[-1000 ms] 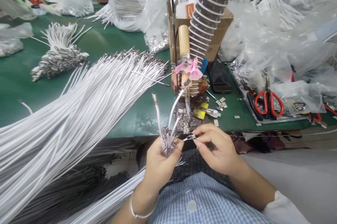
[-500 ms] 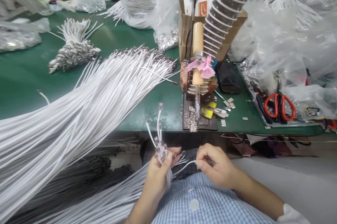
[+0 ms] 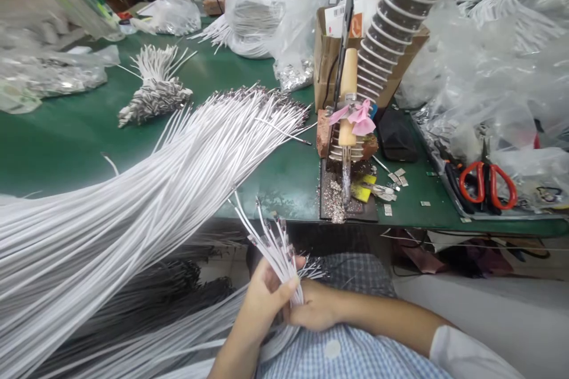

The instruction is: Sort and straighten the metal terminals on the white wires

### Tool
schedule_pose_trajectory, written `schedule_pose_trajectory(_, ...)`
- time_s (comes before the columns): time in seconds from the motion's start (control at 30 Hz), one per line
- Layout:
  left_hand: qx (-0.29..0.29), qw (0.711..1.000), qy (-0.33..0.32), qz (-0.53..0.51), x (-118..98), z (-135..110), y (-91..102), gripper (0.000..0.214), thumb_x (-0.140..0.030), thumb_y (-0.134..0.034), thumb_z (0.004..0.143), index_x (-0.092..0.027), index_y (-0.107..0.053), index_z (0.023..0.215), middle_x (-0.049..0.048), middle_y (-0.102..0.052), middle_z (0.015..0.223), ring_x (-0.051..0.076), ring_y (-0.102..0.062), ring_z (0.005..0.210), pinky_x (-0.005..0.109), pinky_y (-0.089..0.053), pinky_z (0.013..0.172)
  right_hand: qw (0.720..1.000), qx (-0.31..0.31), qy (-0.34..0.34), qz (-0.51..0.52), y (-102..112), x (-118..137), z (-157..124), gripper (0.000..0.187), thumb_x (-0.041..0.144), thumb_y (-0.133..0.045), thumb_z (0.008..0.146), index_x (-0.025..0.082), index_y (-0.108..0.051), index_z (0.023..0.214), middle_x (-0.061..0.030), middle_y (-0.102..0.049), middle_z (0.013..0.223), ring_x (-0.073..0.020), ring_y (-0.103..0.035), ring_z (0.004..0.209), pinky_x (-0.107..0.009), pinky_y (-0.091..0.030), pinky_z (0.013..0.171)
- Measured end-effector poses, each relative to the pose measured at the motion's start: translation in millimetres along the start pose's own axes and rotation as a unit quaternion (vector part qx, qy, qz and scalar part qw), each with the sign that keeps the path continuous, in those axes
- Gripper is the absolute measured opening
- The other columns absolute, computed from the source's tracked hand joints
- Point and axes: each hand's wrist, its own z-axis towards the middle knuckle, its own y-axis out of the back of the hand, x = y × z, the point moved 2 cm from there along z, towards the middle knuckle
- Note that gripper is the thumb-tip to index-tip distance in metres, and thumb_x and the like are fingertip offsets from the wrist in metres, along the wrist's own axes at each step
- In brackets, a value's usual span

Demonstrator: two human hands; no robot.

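Note:
My left hand (image 3: 265, 296) is closed round a small bunch of white wires (image 3: 271, 242) with metal-tipped ends, which fan up and to the left above my lap. My right hand (image 3: 313, 308) lies low against my checked shirt, just right of the left hand, touching the lower part of the same bunch; its fingers are mostly hidden behind the left hand. Straight ahead at the table edge stands a soldering iron with a wooden handle (image 3: 348, 88) in a stand, tip pointing down over a dark tray (image 3: 331, 204) of solder crumbs.
A huge sheaf of long white wires (image 3: 146, 189) sweeps across the green table (image 3: 66, 142) from the left. A ribbed hose (image 3: 395, 17), cardboard box (image 3: 326, 53), red-handled scissors (image 3: 486, 180), plastic bags (image 3: 489, 70) and a tied wire bundle (image 3: 153, 91) surround it.
Both hands have dropped from the iron toward my lap. The single wire held out by my right hand has joined the bunch, which now tilts left. The view has shifted left.

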Motion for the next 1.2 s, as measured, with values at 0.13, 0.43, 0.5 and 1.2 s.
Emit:
schedule_pose_trajectory(0.13, 0.059, 0.992, 0.031, 0.103, 10.5, -10.4, 3.5, 0.023, -0.037, -0.069, 0.069, -0.015, -0.071, 0.074, 0.0115, -0.069, 0.083, 0.027, -0.059, 0.086, 0.035, -0.043, 0.082, 0.998, 0.048, 0.026, 0.006, 2.0, 9.4, -2.0, 0.019, 0.003, -0.047, 0.065, 0.017, -0.042, 0.054, 0.0032, -0.046, 0.06, -0.0134, -0.05, 0.065, -0.024, -0.047, 0.068)
schedule_pose_trajectory(0.43, -0.002, 0.998, 0.002, -0.057, 22.3, -7.1, -10.7, 0.035, -0.045, -0.053, 0.081, -0.017, -0.057, 0.06, 0.0035, -0.059, 0.068, 0.017, -0.052, 0.062, 0.028, -0.042, 0.061, 0.997, -0.035, -0.046, -0.05, 39.9, 21.6, -37.4, 0.003, 0.016, -0.06, 0.071, 0.016, -0.057, 0.071, 0.0061, -0.041, 0.055, -0.0078, -0.037, 0.048, -0.018, -0.031, 0.044)
schedule_pose_trajectory(0.5, -0.007, 0.999, -0.005, -0.047, 25.2, -7.1, -9.9, 0.034, -0.043, -0.052, 0.083, -0.017, -0.057, 0.061, 0.0008, -0.053, 0.059, 0.015, -0.048, 0.06, 0.025, -0.038, 0.06, 0.99, -0.104, -0.095, -0.026, 50.0, 19.2, -43.7, 0.008, 0.012, -0.053, 0.073, 0.015, -0.056, 0.067, 0.0056, -0.043, 0.053, -0.0075, -0.037, 0.048, -0.018, -0.029, 0.045)
schedule_pose_trajectory(1.2, -0.012, 0.999, 0.037, -0.002, 26.2, -19.2, -21.7, 0.03, -0.045, -0.06, 0.077, -0.018, -0.048, 0.071, -0.0093, -0.034, 0.045, 0.006, -0.026, 0.039, 0.019, -0.019, 0.04, 0.939, -0.301, -0.022, 0.165, 69.9, 39.9, -33.9, 0.025, 0.04, -0.058, 0.077, 0.017, -0.049, 0.073, 0.0025, -0.047, 0.062, -0.0098, -0.043, 0.055, -0.021, -0.038, 0.053)
